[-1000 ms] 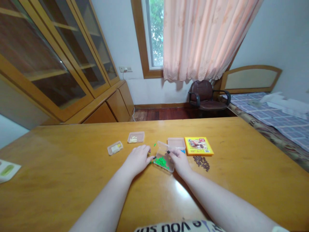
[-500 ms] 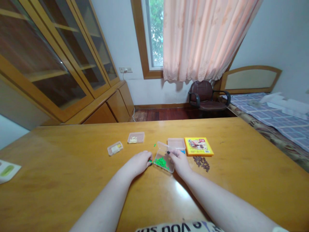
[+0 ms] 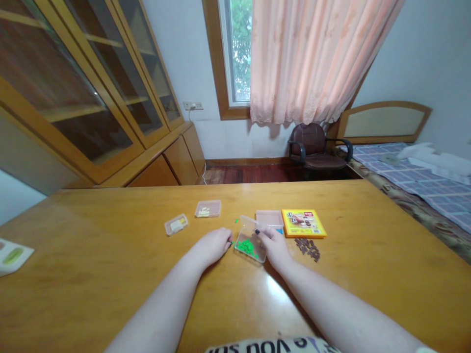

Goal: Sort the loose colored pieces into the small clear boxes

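Tilted in my right hand [image 3: 274,245] is a clear plastic box [image 3: 262,251], gripped at its right edge. A heap of small green pieces [image 3: 246,246] lies in its lower part. Just left of the box, low over the table, my left hand [image 3: 217,244] is closed, with a bit of a green piece showing at its fingertips. One loose green piece [image 3: 236,220] rests on the table behind the box. To the right of my right hand, small brown pieces [image 3: 308,249] lie in a loose pile.
A yellow box [image 3: 303,223] lies behind the brown pieces, beside another clear box [image 3: 270,218] with something blue. Two clear boxes with pale pieces, one [image 3: 208,208] farther back and one [image 3: 176,224] nearer, stand left. A white-and-green object [image 3: 13,257] sits at the table's left edge.
My left hand has shifted slightly, its fingertips a little closer to the box. My right hand keeps the box in nearly the same place.
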`<state>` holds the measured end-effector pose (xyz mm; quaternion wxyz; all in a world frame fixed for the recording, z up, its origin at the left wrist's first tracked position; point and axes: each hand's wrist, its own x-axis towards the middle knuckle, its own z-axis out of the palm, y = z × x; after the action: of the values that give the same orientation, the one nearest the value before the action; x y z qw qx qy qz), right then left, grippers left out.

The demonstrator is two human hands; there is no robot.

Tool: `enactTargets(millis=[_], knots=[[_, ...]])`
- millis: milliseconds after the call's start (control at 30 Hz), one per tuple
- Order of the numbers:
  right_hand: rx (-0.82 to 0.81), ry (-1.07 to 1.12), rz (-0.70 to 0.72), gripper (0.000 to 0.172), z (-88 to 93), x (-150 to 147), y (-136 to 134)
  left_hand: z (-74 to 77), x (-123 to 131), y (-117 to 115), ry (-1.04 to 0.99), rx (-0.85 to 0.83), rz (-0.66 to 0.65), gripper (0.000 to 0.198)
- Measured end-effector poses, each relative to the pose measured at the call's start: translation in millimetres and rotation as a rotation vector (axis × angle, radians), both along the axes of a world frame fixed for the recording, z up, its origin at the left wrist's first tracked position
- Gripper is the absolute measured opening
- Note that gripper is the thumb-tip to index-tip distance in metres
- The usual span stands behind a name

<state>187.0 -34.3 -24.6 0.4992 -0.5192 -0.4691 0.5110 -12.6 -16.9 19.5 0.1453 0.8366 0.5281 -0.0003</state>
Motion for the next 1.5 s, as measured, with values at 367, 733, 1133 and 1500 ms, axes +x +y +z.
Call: enactTargets(millis=[367, 733, 1133, 1500], knots=[[0.004, -0.017, 0.001, 0.025, -5.1, -0.9, 0.5, 8.3, 3.4, 2.3, -0.242, 0.177, 0.023, 0.018], [0.026, -0.03, 0.02, 0.025, -3.4, -1.1, 0.7, 2.9, 17.0, -4.9, -0.249, 0.274, -0.158, 0.017], [0.041, -0.062, 0.039, 0.024, -6.4, -1.5, 0.0, 4.3, 12.2, -4.0, -0.273, 0.393, -0.098, 0.018], [0.017, -0.003, 0.028, 0.025, -5.8, -1.4, 1.6, 12.5, 12.5, -4.5, -0.137, 0.369, -0.077, 0.022]])
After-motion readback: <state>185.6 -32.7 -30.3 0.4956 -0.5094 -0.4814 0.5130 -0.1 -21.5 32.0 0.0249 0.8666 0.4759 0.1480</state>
